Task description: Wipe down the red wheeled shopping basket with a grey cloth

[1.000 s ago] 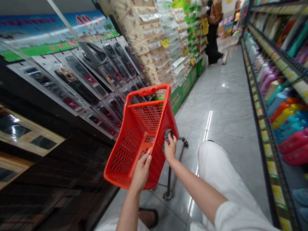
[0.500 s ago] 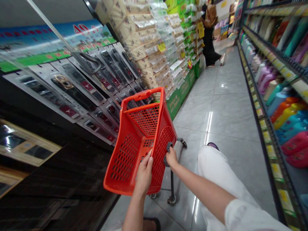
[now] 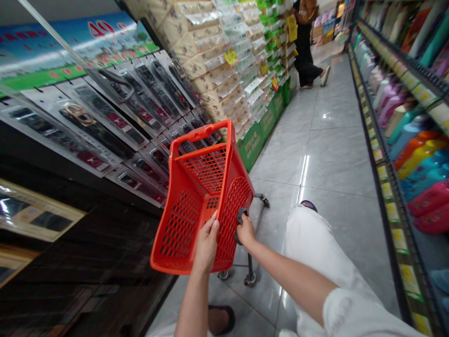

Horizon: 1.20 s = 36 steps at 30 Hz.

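In front of me stands a red plastic shopping cart (image 3: 178, 229) with perforated walls, tilted in the view. My left hand (image 3: 206, 241) is closed on the near rim, thumb on top and fingers partly hidden. Against the cart's right outer wall, my right hand (image 3: 246, 230) is closed around a dark grey piece (image 3: 242, 214). Whether that piece is part of the cart or a separate thing, I cannot tell. Below the basket, grey legs end in small caster wheels (image 3: 249, 280) on the floor.
Belts (image 3: 122, 117) in clear packaging hang on the left. Stacked tissue packs (image 3: 210, 61) continue beyond them, above green boxes (image 3: 250, 145). Shelves of colourful bottles (image 3: 417, 154) line the right side. A person (image 3: 304, 51) in black walks farther along the tiled aisle (image 3: 329, 150).
The cart and both hands appear slightly higher and farther left in the view, as do the surrounding displays. Both hands keep the same hold. More of a dark-shod foot shows at the bottom.
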Each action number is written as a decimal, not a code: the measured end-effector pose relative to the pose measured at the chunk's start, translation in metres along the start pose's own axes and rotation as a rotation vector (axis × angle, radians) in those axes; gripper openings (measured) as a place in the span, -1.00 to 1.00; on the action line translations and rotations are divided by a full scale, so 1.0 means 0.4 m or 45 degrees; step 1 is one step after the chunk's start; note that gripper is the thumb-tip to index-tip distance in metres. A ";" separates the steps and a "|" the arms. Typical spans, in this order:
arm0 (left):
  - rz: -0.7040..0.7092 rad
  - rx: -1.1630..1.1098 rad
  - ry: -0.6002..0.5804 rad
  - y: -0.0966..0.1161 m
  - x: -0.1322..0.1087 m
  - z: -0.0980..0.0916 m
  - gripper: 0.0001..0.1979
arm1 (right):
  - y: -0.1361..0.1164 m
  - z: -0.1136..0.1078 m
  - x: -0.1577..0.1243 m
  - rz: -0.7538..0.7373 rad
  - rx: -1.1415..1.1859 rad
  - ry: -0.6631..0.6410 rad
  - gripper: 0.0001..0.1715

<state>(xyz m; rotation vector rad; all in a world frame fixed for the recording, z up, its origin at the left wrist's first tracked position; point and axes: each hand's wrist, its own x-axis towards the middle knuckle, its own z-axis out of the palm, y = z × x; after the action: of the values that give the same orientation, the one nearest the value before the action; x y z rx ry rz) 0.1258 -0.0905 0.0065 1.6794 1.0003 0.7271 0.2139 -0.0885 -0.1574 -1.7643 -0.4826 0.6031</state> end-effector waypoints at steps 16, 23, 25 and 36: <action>0.014 -0.093 -0.025 0.003 0.019 0.011 -0.41 | -0.048 -0.021 -0.053 -0.262 0.171 0.021 -0.13; 0.005 -0.175 -0.016 -0.006 0.033 0.018 -0.40 | -0.114 -0.103 -0.031 -0.779 0.100 -0.143 -0.07; -0.007 -0.217 -0.021 -0.007 0.037 0.018 -0.39 | -0.055 -0.083 -0.041 -0.620 0.039 -0.162 -0.12; -0.031 -0.223 -0.008 -0.014 0.067 0.019 -0.34 | -0.138 -0.088 -0.100 -0.835 0.157 -0.191 -0.10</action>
<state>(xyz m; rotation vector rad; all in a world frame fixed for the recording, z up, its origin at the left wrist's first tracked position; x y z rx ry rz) 0.1435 -0.0694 -0.0010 1.5146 0.9241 0.7708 0.2037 -0.1246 -0.0905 -1.3377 -1.0492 0.2870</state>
